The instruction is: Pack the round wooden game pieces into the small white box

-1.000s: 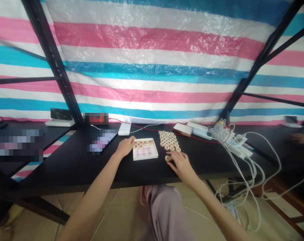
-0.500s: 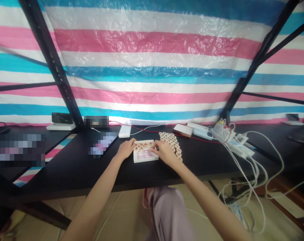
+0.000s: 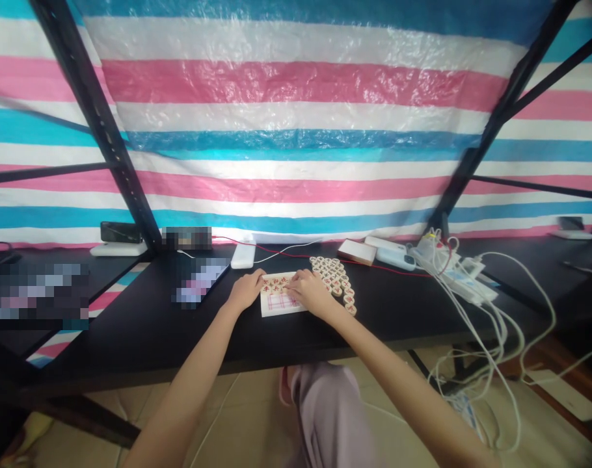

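A shallow white box (image 3: 283, 312) lies on the black table, with red grid lines on its floor. Rows of round Chinese chess pieces (image 3: 272, 286) with red characters fill its far part. My left hand (image 3: 246, 290) grips the box's far left corner, fingers curled over the rim. Over the box's right side is my right hand (image 3: 311, 292), its fingertips pinched together at a Chinese chess piece in the nearer row; the hand partly hides this piece. Just right of that hand, more Chinese chess pieces (image 3: 336, 272) lie flat in close rows on the table.
A phone (image 3: 202, 281) lies to the left, a white power bank (image 3: 243, 252) behind the box. A small box (image 3: 355, 252) and a pale blue and white device (image 3: 396, 257) sit at the back right. Power strips (image 3: 455, 270) with tangled white cables (image 3: 496, 351) occupy the right.
My right hand has moved slightly left and lower over the box, with its fingertips now at the nearer row of pieces. My left hand stays on the box corner.
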The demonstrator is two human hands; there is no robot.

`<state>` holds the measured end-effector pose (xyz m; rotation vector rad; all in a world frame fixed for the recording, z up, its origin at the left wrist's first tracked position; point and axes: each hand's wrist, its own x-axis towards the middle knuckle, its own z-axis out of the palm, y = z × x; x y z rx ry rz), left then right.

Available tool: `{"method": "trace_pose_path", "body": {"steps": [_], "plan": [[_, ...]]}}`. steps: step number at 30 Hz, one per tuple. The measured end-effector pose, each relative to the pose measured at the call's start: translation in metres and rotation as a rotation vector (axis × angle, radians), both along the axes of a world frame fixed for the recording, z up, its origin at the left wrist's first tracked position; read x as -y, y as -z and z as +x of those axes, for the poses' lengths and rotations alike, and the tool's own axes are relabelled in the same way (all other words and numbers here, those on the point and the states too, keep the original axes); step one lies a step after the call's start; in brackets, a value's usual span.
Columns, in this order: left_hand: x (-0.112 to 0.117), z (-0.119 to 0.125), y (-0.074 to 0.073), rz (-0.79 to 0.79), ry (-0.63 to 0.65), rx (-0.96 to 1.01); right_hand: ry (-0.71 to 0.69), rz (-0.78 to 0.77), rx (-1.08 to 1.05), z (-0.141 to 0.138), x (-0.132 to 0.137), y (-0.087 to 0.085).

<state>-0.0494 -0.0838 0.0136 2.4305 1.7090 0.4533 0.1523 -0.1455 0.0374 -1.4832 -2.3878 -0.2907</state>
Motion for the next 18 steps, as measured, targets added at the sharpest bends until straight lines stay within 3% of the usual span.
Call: {"method": "trace_pose_path", "body": {"steps": [6,12,18], "plan": [[0.000,-0.001,-0.001,-0.007,0.009,-0.005,0.119,0.194,-0.110,0.042,0.042,0.000],[-0.001,0.001,-0.003,-0.020,-0.007,-0.014,0.257,0.226,-0.058,0.103,0.100,0.022],[0.001,0.002,-0.004,-0.028,-0.019,-0.026,0.260,0.203,-0.090,0.106,0.116,0.036]]}}
